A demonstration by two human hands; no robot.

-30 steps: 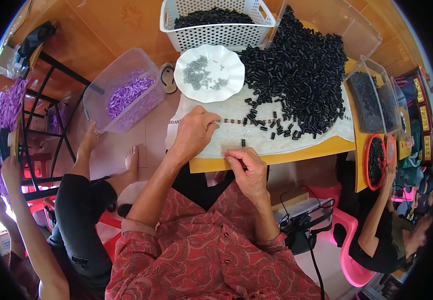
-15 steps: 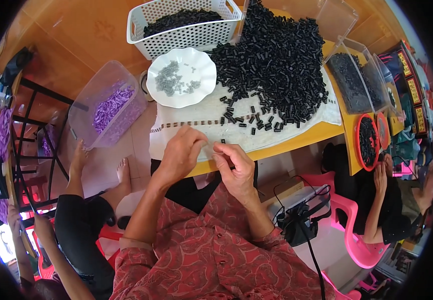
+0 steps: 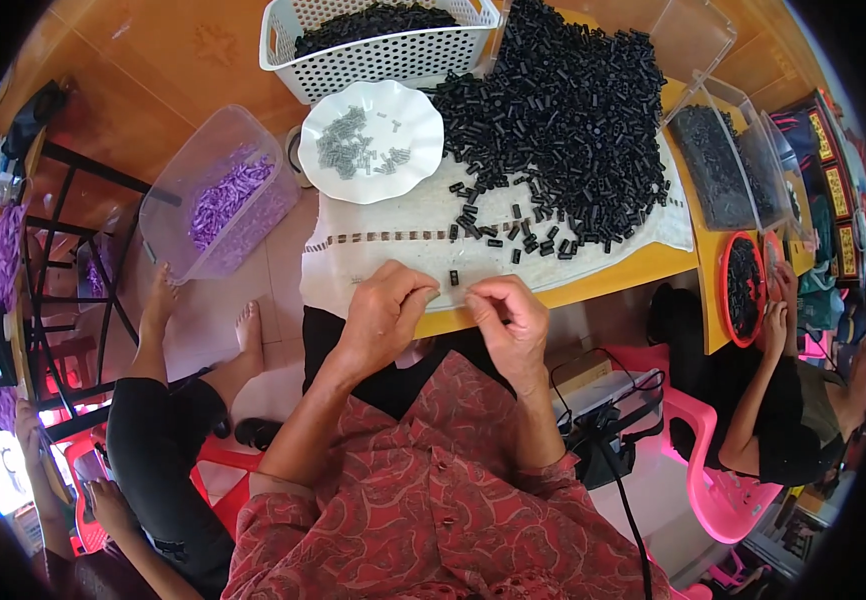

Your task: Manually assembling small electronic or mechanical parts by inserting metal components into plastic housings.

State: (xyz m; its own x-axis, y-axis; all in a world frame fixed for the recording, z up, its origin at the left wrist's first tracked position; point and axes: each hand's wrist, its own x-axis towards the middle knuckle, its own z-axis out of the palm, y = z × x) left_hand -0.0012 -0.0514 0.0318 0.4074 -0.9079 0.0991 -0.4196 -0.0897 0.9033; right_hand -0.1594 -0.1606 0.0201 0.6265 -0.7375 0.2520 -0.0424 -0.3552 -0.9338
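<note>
Above the near edge of the table, my left hand [image 3: 383, 318] is closed, thumb and fingertips pinched together. Facing it, my right hand [image 3: 511, 328] is pinched too, with a small gap between the two. Whatever either hand holds is too small to make out. Just beyond the gap a single black piece [image 3: 454, 278], short and tube-like, lies on the white cloth [image 3: 383, 260]. A scalloped white dish [image 3: 418, 150] farther off holds small clear pieces [image 3: 348, 140]. Beyond and to the right spreads a large heap of black pieces [image 3: 573, 130].
Behind the dish stands a white perforated basket [image 3: 383, 70] of black parts. Clear bins [image 3: 718, 165] and a red basket [image 3: 727, 285] sit at the right, near a co-worker's hands [image 3: 778, 320]. A tub of purple pieces [image 3: 178, 215] and another person's legs [image 3: 168, 450] are at left.
My hands have drawn slightly farther apart, both still pinched. The whole view has shifted a little. At right, a co-worker's hand has moved onto the red basket's edge.
</note>
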